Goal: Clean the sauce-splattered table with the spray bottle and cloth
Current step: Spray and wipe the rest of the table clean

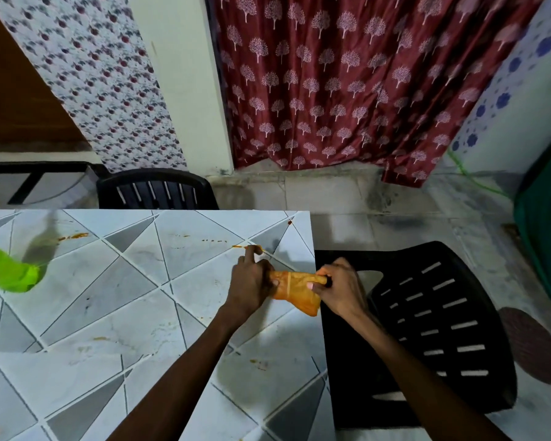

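Observation:
An orange cloth (296,289) is stretched between both hands over the table's right edge. My left hand (252,281) grips its left end, with the forefinger pointing up. My right hand (339,288) pinches its right end, just past the edge. The table (109,297) has a pale top with a grey triangle pattern. Orange-brown sauce spots mark it: a streak (75,236) at the back left, dots (215,240) at the back middle, a smear (258,362) near my left forearm. A bright green object (8,270) lies at the left edge, cut off by the frame; whether it is the spray bottle I cannot tell.
A black plastic chair (433,329) stands against the table's right side, under my right arm. Another black chair (156,190) sits behind the far edge. A maroon curtain (347,84) hangs at the back. A green bin (547,237) stands at far right.

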Demonstrator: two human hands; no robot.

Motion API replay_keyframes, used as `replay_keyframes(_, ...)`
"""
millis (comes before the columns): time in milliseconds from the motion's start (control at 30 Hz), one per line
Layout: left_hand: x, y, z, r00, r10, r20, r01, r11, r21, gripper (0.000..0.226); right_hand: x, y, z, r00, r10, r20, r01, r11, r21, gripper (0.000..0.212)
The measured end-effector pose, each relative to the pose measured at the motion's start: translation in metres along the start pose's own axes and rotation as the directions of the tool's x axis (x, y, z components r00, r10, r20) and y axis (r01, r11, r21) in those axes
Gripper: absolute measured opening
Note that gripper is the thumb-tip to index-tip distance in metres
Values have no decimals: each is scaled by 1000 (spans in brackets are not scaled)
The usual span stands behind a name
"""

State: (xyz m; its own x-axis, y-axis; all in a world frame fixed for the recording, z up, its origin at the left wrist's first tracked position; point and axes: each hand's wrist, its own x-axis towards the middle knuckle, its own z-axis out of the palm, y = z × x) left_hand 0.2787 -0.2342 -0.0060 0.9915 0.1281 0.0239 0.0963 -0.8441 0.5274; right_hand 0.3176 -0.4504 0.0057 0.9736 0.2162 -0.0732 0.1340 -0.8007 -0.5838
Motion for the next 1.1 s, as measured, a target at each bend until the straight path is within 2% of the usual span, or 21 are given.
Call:
replay_keyframes(33,9,-6,-3,994,106,-12,-102,977,189,22,11,-1,0,1000,-12,13,11,999,32,26)
replay_keyframes(67,24,-15,-3,988,148,-38,-133,952,275,29,26,-2,2,1000,-19,23,17,995,97,26)
replay_keyframes(167,66,-19,-11,984,180,6,-174,941,290,36,61,-9,2,996,15,85,-37,964,264,26)
replay_keyframes(267,116,-20,-16,983,184,19,-183,960,212,31,98,-9,7,999,31,42,-42,955,293,24)
replay_keyframes(333,150,-24,-12,980,196,37,-199,953,227,26,125,-7,10,999,28,-28,-19,957,288,22)
replay_keyframes(400,180,-26,-7,970,236,55,-242,937,252,34,150,-7,12,994,37,-101,-12,971,237,20)
replay_keyframes(467,210,-28,1,956,293,11,-291,943,159,42,168,-10,13,981,47,-190,-14,985,173,21)
replay_keyframes(567,245,-31,13,934,354,-47,-355,935,0,28,178,-10,22,936,-28,-350,57,996,73,34)
replay_keyframes(633,258,-41,26,923,384,-33,-385,922,-46,30,175,-8,37,915,-156,-372,183,982,39,37)
replay_keyframes(700,257,-56,36,936,351,1,-350,934,-72,37,163,-2,62,899,-321,-297,355,932,68,38)
replay_keyframes(733,254,-66,40,954,298,28,-295,952,-87,40,158,4,76,917,-344,-201,364,929,71,47)
replay_keyframes(800,245,-88,45,979,195,67,-190,979,-68,42,153,15,97,948,-318,29,319,945,-71,82)
replay_keyframes(833,239,-100,47,985,153,79,-151,988,-36,43,153,20,104,953,-300,50,304,945,-122,92)
replay_keyframes(867,234,-112,49,989,119,88,-120,993,9,45,157,23,107,957,-291,-10,288,951,-109,88)
replay_keyframes(933,227,-134,52,993,53,109,-65,991,113,56,173,25,111,937,-305,-171,299,952,-60,54)
replay_keyframes(967,223,-143,52,991,21,130,-42,987,157,63,182,23,112,931,-317,-183,302,947,-106,50)
replay_keyframes(1033,215,-158,51,978,-44,204,-3,975,224,76,203,23,116,946,-317,-68,291,923,-250,63)
replay_keyframes(1100,208,-171,53,949,-81,305,-2,965,264,86,220,25,126,965,-251,72,259,890,-375,66)
